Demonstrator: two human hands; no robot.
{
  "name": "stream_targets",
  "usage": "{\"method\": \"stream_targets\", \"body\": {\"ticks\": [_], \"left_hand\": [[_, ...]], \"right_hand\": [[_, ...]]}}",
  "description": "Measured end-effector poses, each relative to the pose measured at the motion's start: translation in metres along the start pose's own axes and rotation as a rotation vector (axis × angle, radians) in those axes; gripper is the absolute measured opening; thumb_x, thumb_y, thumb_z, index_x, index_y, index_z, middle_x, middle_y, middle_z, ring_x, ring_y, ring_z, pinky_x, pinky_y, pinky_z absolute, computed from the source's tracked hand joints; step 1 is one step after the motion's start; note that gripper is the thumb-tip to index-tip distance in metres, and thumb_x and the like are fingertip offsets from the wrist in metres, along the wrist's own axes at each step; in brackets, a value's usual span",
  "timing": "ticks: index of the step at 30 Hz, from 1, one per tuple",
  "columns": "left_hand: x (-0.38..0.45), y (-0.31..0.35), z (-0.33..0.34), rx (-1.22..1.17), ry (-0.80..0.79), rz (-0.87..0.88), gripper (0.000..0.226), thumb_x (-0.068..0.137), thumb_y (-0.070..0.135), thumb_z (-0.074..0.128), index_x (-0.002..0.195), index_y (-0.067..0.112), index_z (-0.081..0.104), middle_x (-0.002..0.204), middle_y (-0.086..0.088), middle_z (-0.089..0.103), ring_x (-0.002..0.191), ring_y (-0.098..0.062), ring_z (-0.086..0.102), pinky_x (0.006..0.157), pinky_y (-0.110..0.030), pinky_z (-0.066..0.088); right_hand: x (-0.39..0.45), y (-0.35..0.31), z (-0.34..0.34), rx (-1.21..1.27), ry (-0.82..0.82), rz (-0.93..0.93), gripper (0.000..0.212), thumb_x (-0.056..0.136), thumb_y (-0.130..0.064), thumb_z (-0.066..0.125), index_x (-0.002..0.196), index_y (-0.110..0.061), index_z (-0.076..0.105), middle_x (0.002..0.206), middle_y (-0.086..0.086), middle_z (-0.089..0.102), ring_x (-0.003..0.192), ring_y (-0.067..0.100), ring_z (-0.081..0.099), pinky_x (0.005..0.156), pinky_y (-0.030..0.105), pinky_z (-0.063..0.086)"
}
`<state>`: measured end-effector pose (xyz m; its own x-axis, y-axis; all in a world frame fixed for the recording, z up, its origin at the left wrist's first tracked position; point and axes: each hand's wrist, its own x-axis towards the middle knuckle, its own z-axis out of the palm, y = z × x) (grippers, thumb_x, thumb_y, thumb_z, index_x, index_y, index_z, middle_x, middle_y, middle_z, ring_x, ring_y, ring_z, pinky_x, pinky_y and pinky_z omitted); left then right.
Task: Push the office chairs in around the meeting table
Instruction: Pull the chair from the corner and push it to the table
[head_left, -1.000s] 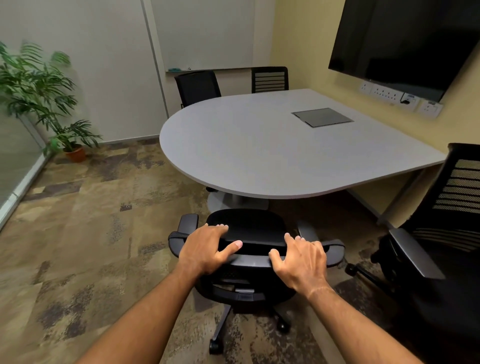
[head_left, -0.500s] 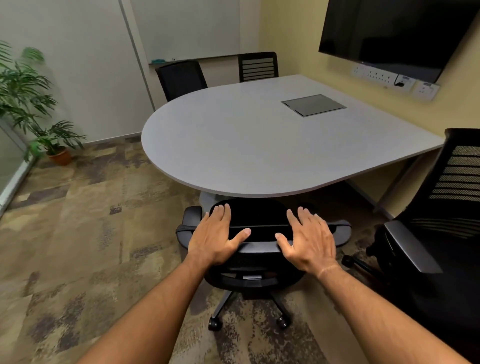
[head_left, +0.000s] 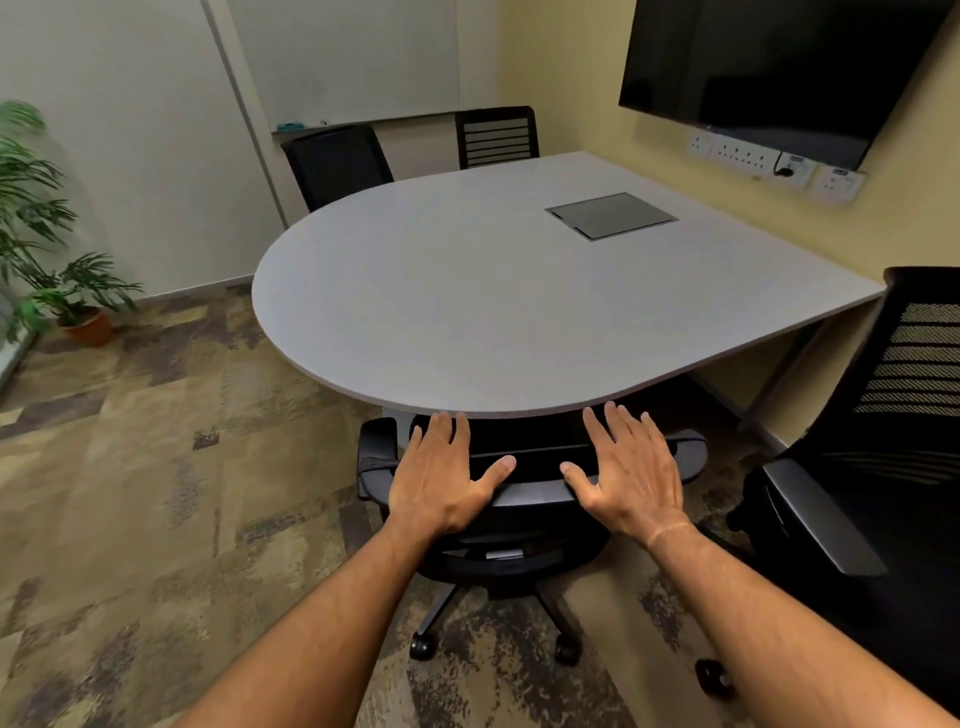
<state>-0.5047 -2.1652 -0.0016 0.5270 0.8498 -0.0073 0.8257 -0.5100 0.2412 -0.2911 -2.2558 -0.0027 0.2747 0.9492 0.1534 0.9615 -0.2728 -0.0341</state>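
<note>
A black office chair (head_left: 524, 551) stands right below me, its seat tucked under the near curved edge of the grey meeting table (head_left: 467, 291). My left hand (head_left: 441, 478) and my right hand (head_left: 628, 478) lie flat on the top of its backrest, fingers spread and pointing at the table, holding nothing. A second black chair (head_left: 872, 493) with a slatted mesh back stands out from the table at the right. Two more black chairs, one (head_left: 337, 161) and another (head_left: 496, 136), sit at the far side against the table.
A potted plant (head_left: 57, 275) stands in the left corner. A dark screen (head_left: 779, 62) and wall sockets (head_left: 769, 161) are on the yellow right wall. A whiteboard hangs at the back. A flat cable hatch (head_left: 610, 214) is set into the tabletop. Patterned carpet lies open to the left.
The chair under my hands has rolled forward until its seat went under the table edge. My fingers have flattened and spread out on the backrest, and I have stepped closer.
</note>
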Motion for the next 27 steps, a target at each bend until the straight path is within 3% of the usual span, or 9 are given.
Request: {"method": "stream_targets", "body": {"ticks": [15, 27], "left_hand": [[0.087, 0.059, 0.014, 0.052, -0.018, -0.14, 0.119, 0.069, 0.09, 0.003, 0.154, 0.007, 0.006, 0.162, -0.016, 0.008, 0.15, -0.023, 0.002, 0.122, -0.042, 0.001], [0.135, 0.076, 0.02, 0.012, 0.012, -0.184, 0.118, 0.07, 0.09, 0.003, 0.154, 0.008, 0.006, 0.162, -0.016, 0.008, 0.15, -0.023, 0.001, 0.122, -0.041, -0.003]], "right_hand": [[0.094, 0.085, 0.016, -0.011, 0.002, -0.122, 0.092, 0.08, -0.068, 0.017, 0.152, -0.013, 0.025, 0.157, 0.02, 0.026, 0.147, 0.03, 0.02, 0.121, 0.049, 0.008], [0.147, 0.118, 0.021, 0.01, 0.046, -0.184, 0.091, 0.08, -0.068, 0.021, 0.151, -0.012, 0.029, 0.155, 0.022, 0.029, 0.146, 0.031, 0.022, 0.121, 0.05, 0.009]]}}
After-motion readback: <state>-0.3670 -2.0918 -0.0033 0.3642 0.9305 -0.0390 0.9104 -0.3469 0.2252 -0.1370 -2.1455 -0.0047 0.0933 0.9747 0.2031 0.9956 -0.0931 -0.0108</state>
